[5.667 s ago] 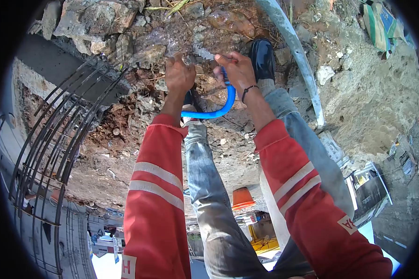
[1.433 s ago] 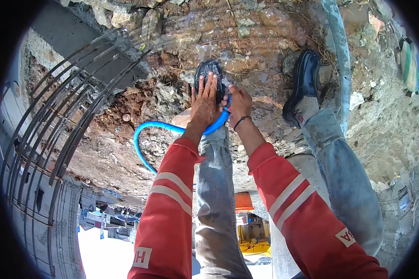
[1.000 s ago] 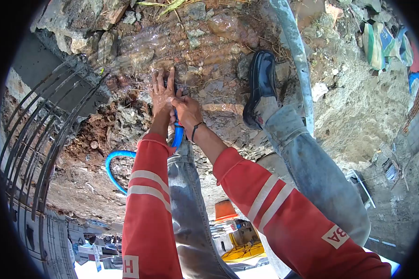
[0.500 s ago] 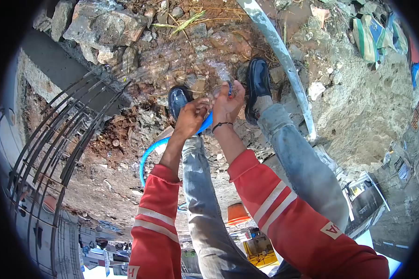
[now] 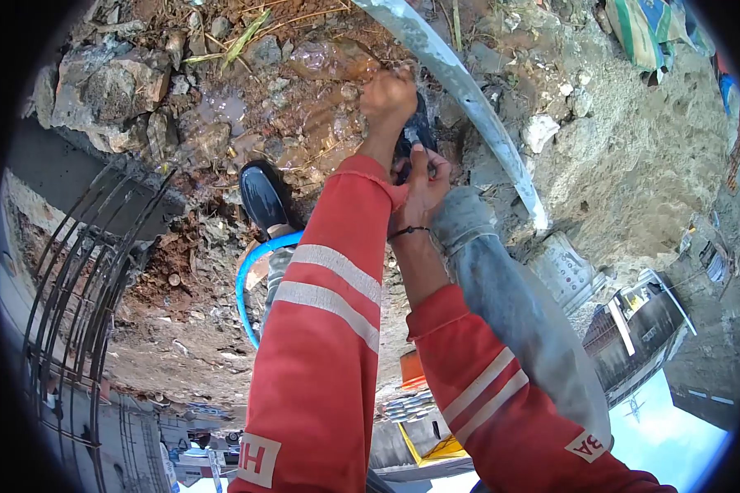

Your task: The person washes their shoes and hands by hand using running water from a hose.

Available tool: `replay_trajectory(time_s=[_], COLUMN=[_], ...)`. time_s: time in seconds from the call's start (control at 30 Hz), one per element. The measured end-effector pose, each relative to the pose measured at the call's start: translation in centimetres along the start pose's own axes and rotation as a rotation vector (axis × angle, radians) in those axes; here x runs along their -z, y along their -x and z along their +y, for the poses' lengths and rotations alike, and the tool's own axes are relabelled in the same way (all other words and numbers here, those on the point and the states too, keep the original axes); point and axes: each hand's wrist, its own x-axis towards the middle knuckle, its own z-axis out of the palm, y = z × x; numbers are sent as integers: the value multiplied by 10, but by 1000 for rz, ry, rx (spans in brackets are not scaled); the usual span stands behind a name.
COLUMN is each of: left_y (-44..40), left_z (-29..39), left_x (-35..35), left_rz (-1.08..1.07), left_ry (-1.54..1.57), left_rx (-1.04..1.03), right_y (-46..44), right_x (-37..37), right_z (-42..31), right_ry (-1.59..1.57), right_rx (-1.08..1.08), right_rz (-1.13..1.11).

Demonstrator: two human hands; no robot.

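Observation:
My left hand point(image 5: 389, 94) reaches across to the toe end of the wet black right shoe point(image 5: 417, 130). Its fingers are curled, and what lies under them is hidden. Nearer the ankle, my right hand point(image 5: 426, 178) is closed beside the same shoe, thumb up. A blue hose point(image 5: 242, 283) curves up from the lower left and passes behind my left sleeve toward my right hand; its end is largely hidden by the fingers. The black left shoe point(image 5: 263, 194) stands flat on wet ground, shiny with water.
A pale, mud-spattered pipe point(image 5: 469, 90) slants down along the right side of the right shoe. Bent steel bars point(image 5: 82, 279) stand at left beside a concrete beam point(image 5: 53, 177). Rocks point(image 5: 111, 86) and puddled mud lie ahead; a striped sack point(image 5: 637, 37) sits at upper right.
My left hand has moved forward and right, from beside the hose to the right shoe's toe. My right hand has shifted slightly back and right; the view has shifted too.

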Motion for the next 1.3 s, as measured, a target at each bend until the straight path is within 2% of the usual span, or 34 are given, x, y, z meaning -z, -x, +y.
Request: replay_trajectory(time_s=[0.03,0.07,0.13,0.2,0.27,0.3,0.33,0.4,0.47,0.53,0.6,0.63,0.67,0.73,0.8,0.87,0.93,0.97,1.0,1.07,1.13,1.17,1.23,1.27,1.3], left_y=[-15,-12,14,34,40,38,36,27,29,38,42,41,39,25,16,30,55,71,76,105,144,151,168,175,179], left_z=[-7,-5,-6,-5,-5,3,6,8,6,0,-7,-11,-10,-3,-1,-13,-46,-63,-123,-194,-223,-229,-239,-240,-238], left_x=[-12,-10,2,29,40,37,28,8,7,24,43,50,54,50,44,54,85,115,112,131,138,138,138,137,134], left_rz=[22,19,23,50,81,136,136,296,296,232,131,77,24,-86,-184,-151,45,115,197,110,-46,-49,-112,-105,-172], left_ry=[17,13,-21,-54,-77,-54,-48,-39,-32,-24,-17,-18,-17,-17,-17,8,-34,-114,-367,-503,-599,-598,-504,-501,-497], left_rx=[115,113,-93,-302,-502,-507,-500,-355,-308,-378,-430,-434,-417,-324,-201,-216,-254,-108,-47,153,45,51,40,47,151], right_y=[5,12,23,23,18,13,5,-16,-22,-13,3,17,19,7,-4,7,23,29,33,45,54,51,53,56,61], right_x=[-2,-6,-17,-12,-4,-4,0,4,9,10,9,-2,-6,-14,-17,-18,-22,-25,-31,-41,-53,-55,-51,-52,-51], right_z=[-2,-9,-27,-24,-23,-20,-13,-2,0,6,-2,-18,-18,-19,-23,-39,-35,-26,-18,-10,1,15,28,28,28], right_ry=[16,27,-107,-167,-190,-190,-181,-159,-156,-165,-103,-92,-96,-33,20,169,166,233,295,321,389,395,374,343,419], right_rx=[79,158,-49,-26,-92,-56,-55,-22,-35,-74,-48,-106,-115,18,-12,-187,-282,-348,-411,-453,-536,-645,-715,-770,-903], right_rz=[-49,-97,-75,-68,-42,-52,-53,43,25,10,-99,-90,-100,-196,-211,-283,-369,-425,-482,-524,-564,-586,-590,-591,-599])
